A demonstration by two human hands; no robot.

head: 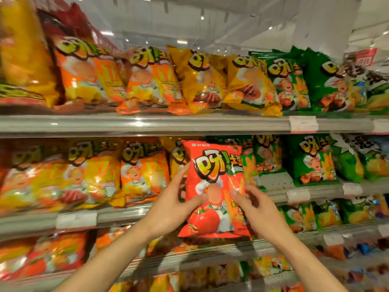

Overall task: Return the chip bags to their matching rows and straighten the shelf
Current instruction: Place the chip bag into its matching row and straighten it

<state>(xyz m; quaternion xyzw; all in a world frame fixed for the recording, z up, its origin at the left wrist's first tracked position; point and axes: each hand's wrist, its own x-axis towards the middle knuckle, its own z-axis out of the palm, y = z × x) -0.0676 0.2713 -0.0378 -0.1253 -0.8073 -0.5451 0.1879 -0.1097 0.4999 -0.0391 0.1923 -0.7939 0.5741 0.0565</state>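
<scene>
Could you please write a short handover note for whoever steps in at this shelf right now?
Left hand: holds the left edge of the red tomato bag, thumb on the front.
Right hand: holds the bag's right edge, thumb on the front.
The bag is upright in front of the middle shelf, between the orange bags and the green bags, matching neither.
Done: the stray bag is picked up.
Left: find its row; red bags seem to sit lower left, though blurred. There is a bare gap in the green row, and several bags lean.
</scene>
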